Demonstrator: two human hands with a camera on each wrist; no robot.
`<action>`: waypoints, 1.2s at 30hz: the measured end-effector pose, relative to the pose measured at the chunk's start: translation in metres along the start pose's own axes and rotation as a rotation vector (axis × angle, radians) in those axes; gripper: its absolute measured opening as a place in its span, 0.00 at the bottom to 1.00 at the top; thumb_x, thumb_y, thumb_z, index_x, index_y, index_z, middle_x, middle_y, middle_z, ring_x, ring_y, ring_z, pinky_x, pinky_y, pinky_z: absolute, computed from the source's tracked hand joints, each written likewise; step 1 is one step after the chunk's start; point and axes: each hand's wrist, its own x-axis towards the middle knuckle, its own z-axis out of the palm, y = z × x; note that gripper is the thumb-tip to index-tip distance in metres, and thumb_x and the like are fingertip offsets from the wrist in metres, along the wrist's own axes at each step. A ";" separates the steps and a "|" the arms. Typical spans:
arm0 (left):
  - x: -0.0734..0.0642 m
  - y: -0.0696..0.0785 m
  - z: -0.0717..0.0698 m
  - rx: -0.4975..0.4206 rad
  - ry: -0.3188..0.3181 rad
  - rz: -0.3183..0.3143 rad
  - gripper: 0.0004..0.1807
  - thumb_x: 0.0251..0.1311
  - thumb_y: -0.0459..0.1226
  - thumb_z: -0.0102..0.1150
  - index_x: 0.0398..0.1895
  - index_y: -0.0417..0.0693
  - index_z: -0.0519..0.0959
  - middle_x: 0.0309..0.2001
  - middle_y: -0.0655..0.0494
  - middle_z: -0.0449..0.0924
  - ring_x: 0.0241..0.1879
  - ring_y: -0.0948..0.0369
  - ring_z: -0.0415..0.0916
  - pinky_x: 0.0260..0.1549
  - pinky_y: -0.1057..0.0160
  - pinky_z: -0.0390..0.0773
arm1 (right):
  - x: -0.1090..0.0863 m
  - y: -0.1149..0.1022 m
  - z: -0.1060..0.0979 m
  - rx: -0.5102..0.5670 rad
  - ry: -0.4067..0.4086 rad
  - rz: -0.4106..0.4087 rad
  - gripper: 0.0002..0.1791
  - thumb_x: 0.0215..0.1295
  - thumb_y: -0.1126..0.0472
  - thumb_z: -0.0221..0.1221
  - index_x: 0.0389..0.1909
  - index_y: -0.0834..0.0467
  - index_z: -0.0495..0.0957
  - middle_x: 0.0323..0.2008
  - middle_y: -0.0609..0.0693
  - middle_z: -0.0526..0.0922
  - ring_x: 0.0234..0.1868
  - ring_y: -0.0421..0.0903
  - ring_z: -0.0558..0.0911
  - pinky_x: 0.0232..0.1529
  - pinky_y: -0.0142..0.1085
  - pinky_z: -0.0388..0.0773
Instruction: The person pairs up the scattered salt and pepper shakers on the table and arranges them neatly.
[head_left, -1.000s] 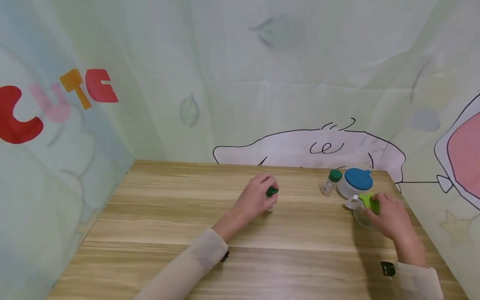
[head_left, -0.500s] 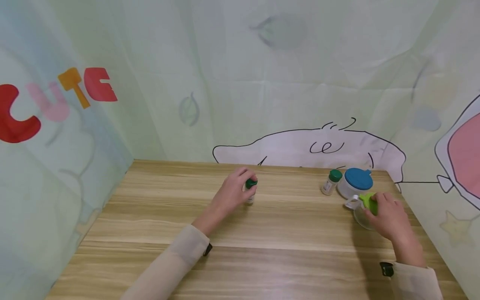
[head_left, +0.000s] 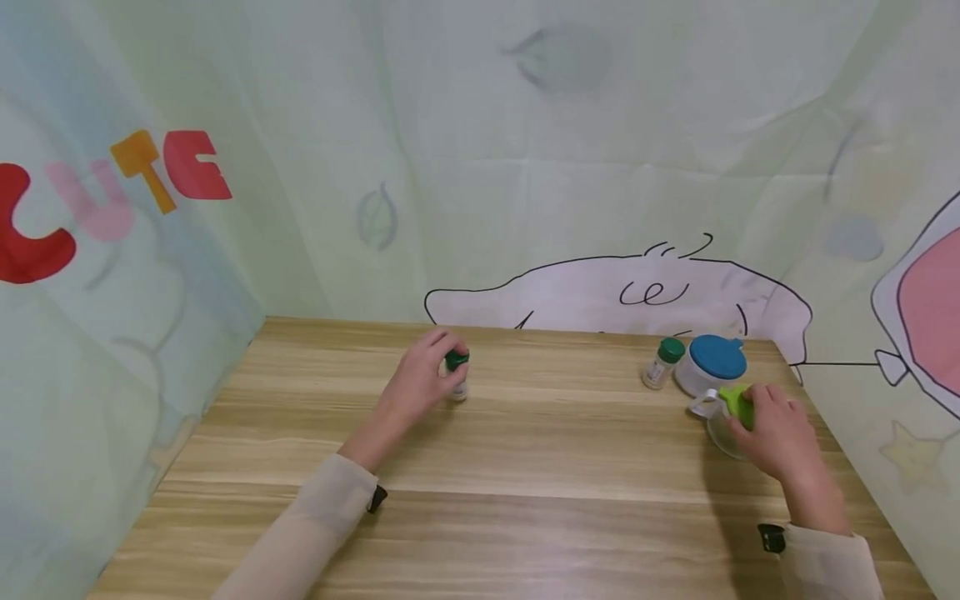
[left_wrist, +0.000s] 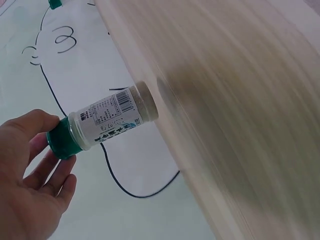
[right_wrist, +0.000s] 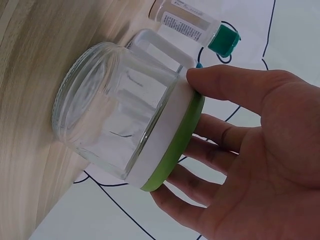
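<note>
My left hand pinches a spice shaker bottle by its green cap. The bottle has a printed label and pale contents, and its base is close over the wooden table. Toward the right side of the table, my right hand grips a clear glass seasoning jar by its green lid with a white collar. This jar looks empty, and a white handle juts from it to the left in the head view. The thumb and fingers span the lid's rim in the right wrist view.
Behind the glass jar are a second green-capped shaker and a white pot with a blue lid. Patterned cloth walls rise along the back and both sides of the wooden table.
My left hand has moved left across the table, carrying the shaker bottle with it. The right hand stays on the glass jar's lid, nearly unmoved.
</note>
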 end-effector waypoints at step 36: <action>-0.028 -0.033 -0.026 -0.029 0.031 -0.077 0.08 0.62 0.25 0.71 0.42 0.39 0.82 0.51 0.45 0.85 0.53 0.47 0.84 0.56 0.47 0.84 | -0.001 -0.004 0.001 -0.008 -0.006 0.009 0.29 0.72 0.60 0.60 0.59 0.79 0.64 0.58 0.78 0.65 0.50 0.77 0.67 0.41 0.63 0.71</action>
